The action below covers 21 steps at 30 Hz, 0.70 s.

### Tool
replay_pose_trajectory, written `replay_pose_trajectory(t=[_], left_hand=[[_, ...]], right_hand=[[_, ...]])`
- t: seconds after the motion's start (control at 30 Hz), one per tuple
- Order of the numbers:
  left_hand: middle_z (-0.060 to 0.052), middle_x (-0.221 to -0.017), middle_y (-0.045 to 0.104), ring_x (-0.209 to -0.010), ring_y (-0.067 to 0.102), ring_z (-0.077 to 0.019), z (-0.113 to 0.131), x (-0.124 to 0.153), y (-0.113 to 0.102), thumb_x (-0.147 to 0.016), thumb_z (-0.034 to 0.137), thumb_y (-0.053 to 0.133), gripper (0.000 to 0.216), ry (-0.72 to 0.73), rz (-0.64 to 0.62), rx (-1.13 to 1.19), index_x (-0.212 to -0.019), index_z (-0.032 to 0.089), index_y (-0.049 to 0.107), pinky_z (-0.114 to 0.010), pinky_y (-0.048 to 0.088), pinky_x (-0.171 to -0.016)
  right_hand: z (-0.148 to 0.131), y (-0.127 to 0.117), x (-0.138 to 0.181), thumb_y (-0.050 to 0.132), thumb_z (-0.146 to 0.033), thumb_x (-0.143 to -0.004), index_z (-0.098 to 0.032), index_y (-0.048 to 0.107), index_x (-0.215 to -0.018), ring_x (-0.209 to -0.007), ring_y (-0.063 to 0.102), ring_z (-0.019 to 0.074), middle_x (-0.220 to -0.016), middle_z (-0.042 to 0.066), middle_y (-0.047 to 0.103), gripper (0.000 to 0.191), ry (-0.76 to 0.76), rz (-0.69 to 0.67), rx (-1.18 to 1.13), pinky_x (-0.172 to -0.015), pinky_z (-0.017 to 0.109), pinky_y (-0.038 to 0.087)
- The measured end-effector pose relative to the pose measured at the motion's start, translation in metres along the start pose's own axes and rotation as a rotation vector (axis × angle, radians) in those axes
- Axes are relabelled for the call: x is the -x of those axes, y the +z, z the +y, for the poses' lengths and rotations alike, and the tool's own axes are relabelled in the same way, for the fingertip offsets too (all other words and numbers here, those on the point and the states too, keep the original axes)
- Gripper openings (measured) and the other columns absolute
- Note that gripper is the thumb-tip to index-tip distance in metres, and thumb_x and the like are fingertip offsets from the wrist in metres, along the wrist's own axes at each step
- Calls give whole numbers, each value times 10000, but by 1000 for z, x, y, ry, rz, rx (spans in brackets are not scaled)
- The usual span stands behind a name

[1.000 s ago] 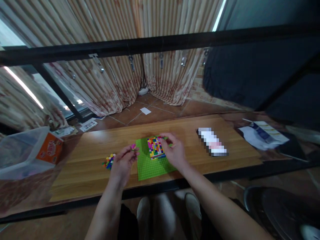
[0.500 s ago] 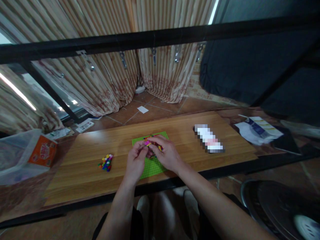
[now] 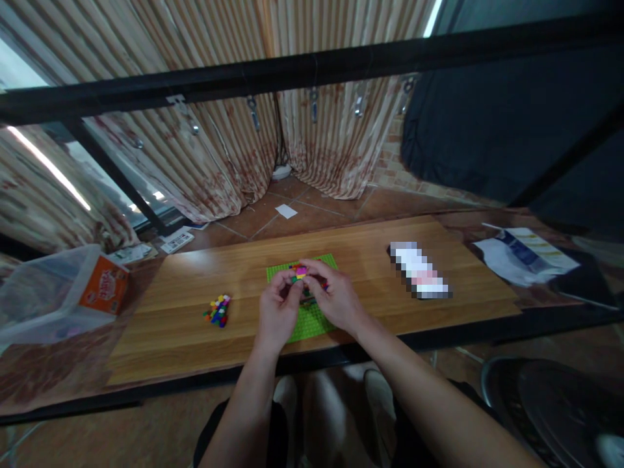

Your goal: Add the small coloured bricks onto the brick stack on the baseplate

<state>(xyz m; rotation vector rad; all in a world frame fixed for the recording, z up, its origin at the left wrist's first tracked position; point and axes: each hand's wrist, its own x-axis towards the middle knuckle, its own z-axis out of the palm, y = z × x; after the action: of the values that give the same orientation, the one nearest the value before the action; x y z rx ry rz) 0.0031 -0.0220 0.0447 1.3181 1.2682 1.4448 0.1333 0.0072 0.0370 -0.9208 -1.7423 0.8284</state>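
Observation:
Both of my hands meet over a green studded baseplate (image 3: 312, 328) on the wooden table. Between their fingertips is a small cluster of toy bricks (image 3: 301, 273), pink on top with yellow and white below. My left hand (image 3: 280, 305) grips it from the left, fingers curled. From the right, my right hand (image 3: 336, 296) pinches the same bricks, its index finger reaching over the top. More coloured bricks on the baseplate show behind and between the fingers, mostly hidden. A small pile of loose bricks (image 3: 218, 311) in several colours lies on the table to the left.
A phone-shaped object (image 3: 420, 270), blurred out, lies on the wooden table (image 3: 170, 338) at right. Left of the table stands a clear plastic bin (image 3: 53, 292) with an orange label. Papers (image 3: 526, 253) sit at far right. A black bar (image 3: 292, 71) crosses beyond the table.
The view has shifted, so everything sits slightly further right. My hands stay together over the baseplate, and the pink and yellow bricks between the fingertips now show more clearly.

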Motion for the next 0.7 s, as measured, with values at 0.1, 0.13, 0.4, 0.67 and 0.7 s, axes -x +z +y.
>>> replay_pose_trajectory(t=[0.1,0.13,0.4,0.67,0.7], left_hand=[[-3,-808,656,-720,581,-135,-2,-1,-1,-817,232,627,98,25,15,-40,-906,192,629,-258,452,-693],[-2,-809,656,-722,582,-135,-3,-1,-1,-817,237,629,103,31,20,-50,-910,193,631,-259,451,-698],[-12,-807,655,-728,580,-139,-9,0,-4,-818,302,660,140,68,108,-109,-898,189,641,-263,450,-706],[-28,-844,666,-777,610,-155,-7,-2,-1,-832,262,630,132,80,57,-41,-939,186,643,-282,474,-749],[-31,-849,669,-779,612,-157,-7,-1,-1,-837,262,624,133,78,57,-44,-944,186,645,-283,476,-748]], right_hand=[[-2,-1,0,510,-227,-937,-250,664,-1153,-1033,684,194,-1118,56,735,266,-10,3,21,-904,359,523],[-2,-1,0,512,-238,-941,-252,674,-1128,-1024,685,193,-1108,52,737,248,-19,4,28,-899,354,523],[0,-1,0,507,-293,-967,-235,699,-1028,-932,680,194,-993,60,732,209,-86,28,91,-852,340,517],[1,-1,0,493,-275,-974,-225,679,-1048,-932,667,191,-1000,68,723,206,-102,17,116,-841,335,509],[1,-1,0,492,-269,-974,-225,678,-1047,-938,666,191,-1007,69,724,205,-100,15,120,-843,333,507]])
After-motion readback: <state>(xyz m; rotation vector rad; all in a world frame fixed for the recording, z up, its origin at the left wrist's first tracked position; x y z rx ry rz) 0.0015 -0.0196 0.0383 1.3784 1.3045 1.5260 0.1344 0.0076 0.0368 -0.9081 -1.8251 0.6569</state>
